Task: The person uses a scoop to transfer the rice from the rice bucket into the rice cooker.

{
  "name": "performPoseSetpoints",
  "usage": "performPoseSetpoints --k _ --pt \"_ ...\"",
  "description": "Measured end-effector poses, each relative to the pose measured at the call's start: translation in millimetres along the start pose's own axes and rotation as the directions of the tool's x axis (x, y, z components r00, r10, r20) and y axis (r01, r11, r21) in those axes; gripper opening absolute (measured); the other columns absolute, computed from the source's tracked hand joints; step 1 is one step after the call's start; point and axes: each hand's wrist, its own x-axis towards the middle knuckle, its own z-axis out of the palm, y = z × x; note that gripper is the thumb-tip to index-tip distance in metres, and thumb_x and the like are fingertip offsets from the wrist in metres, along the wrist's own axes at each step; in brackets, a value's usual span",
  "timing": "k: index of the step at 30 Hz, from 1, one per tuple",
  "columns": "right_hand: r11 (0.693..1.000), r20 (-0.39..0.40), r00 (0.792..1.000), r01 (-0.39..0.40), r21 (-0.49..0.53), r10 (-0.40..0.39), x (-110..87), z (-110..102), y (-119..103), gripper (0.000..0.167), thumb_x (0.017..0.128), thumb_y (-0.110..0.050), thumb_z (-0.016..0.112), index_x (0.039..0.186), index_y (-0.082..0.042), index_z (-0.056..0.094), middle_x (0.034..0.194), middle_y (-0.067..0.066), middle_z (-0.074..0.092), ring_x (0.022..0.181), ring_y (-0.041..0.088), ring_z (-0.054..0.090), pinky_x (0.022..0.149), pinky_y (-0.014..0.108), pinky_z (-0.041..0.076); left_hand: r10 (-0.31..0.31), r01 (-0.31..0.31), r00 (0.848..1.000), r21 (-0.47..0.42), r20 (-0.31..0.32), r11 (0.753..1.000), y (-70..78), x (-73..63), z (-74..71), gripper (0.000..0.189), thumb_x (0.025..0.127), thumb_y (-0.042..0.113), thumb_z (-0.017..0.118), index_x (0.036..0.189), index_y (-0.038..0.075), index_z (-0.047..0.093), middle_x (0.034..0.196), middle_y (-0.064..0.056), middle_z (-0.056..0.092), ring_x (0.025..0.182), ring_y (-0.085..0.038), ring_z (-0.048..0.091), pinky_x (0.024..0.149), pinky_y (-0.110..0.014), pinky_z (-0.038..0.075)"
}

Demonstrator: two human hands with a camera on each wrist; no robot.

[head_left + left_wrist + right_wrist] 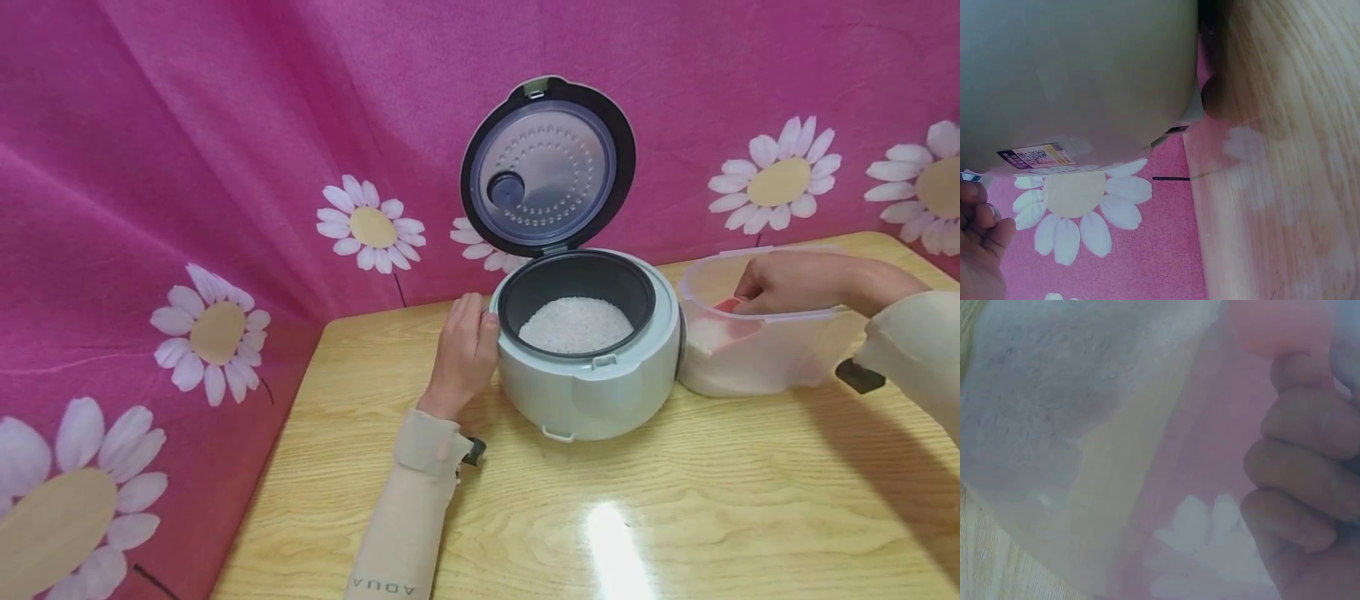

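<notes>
A pale green rice cooker (588, 400) stands with its lid (547, 171) raised, and white rice (576, 325) is heaped in its dark inner pot (525, 287). My left hand (465, 350) grips the cooker's left edge, fingers curled in the left wrist view. To the cooker's right is a translucent plastic container (757, 379) holding more rice (1029, 394). Inside its opening my right hand (795, 282) holds a pink scoop (738, 325), low at the container's left side. In the right wrist view the fingers (1310, 419) curl around the scoop's handle, seen through the container wall.
The wooden table (600, 508) carries the cooker and container. Behind and to the left hangs a magenta cloth (300, 125) with large white daisies. The raised lid stands close to that cloth. Cooker and container stand side by side.
</notes>
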Motion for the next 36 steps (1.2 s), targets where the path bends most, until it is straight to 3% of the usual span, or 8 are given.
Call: performPoseSetpoints --k 16,26,36 --pt "0.999 -0.023 0.999 -0.044 -0.025 0.043 1.6 -1.8 -2.6 0.023 0.098 -0.029 0.064 0.078 -0.022 0.073 0.064 -0.011 0.047 0.056 0.000 0.040 0.054 0.021 0.033 -0.012 0.012 1.000 -0.008 0.007 1.000 0.3 0.8 -0.9 0.033 0.101 0.029 0.033 0.096 0.002 0.051 0.088 -0.014 0.050 0.090 -0.027 0.050 0.081 -0.037 0.043" --pt "0.998 -0.060 0.998 -0.009 -0.059 0.005 -2.0 2.3 2.4 0.028 0.096 -0.029 0.064 0.069 -0.022 0.066 0.060 -0.013 0.043 0.054 -0.001 0.038 0.054 0.020 0.031 -0.015 0.015 1.000 -0.018 0.009 1.000 1.7 0.0 3.1 0.032 0.101 0.029 0.034 0.095 0.003 0.050 0.088 -0.013 0.050 0.089 -0.026 0.050 0.080 -0.036 0.043" --pt "1.000 -0.047 0.999 -0.014 -0.023 0.012 -0.7 -5.2 -4.7 0.030 0.096 -0.027 0.065 0.067 -0.019 0.063 0.060 -0.011 0.036 0.053 0.002 0.030 0.052 0.021 0.028 -0.011 0.011 1.000 -0.007 -0.003 1.000 -0.3 -0.6 0.4 0.032 0.101 0.029 0.033 0.093 0.002 0.049 0.086 -0.014 0.048 0.087 -0.027 0.049 0.079 -0.036 0.043"
